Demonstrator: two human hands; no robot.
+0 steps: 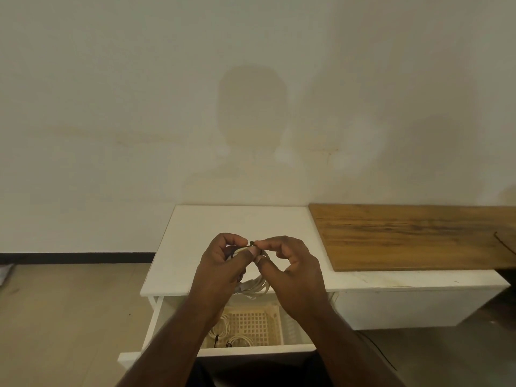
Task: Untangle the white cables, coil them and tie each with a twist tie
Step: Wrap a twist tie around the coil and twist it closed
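Head view: left hand [223, 261] and right hand [290, 263] pinch a dark twist tie [251, 243] with clamped fingers. The coiled white cable [255, 284] hangs over the worktop's [195, 233] front edge.

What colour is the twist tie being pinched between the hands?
Dark, black or near it; the twist tie shows only in the head view, above the white cable coil.

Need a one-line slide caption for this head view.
Both hands, left hand and right hand, pinch a dark twist tie on a coiled white cable above an open drawer.

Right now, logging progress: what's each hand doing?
Left hand: grips the coiled white cable, pinching the twist tie.
Right hand: pinches the twist tie.
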